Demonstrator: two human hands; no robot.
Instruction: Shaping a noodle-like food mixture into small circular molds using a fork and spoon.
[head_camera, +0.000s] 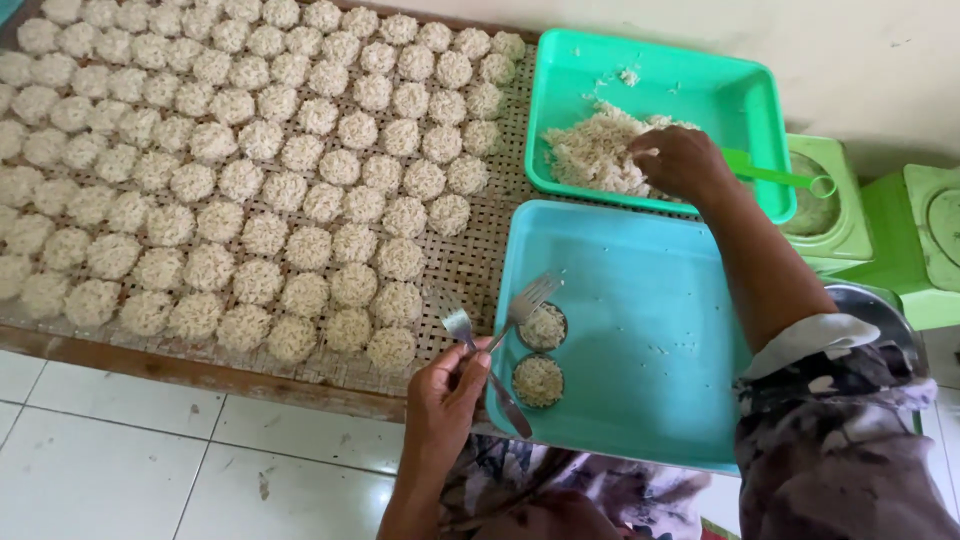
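My left hand grips two metal forks whose tines rest over a round ring mould packed with rice, inside a light blue tray. A second filled ring mould lies just below it. My right hand reaches into a green tray and pinches at a heap of cooked rice. On the left, a woven bamboo mat carries several rows of round rice cakes.
A green plastic spoon handle sticks out of the green tray toward a green kitchen scale at the right. White floor tiles lie below the mat's wooden edge. A cream wall runs behind.
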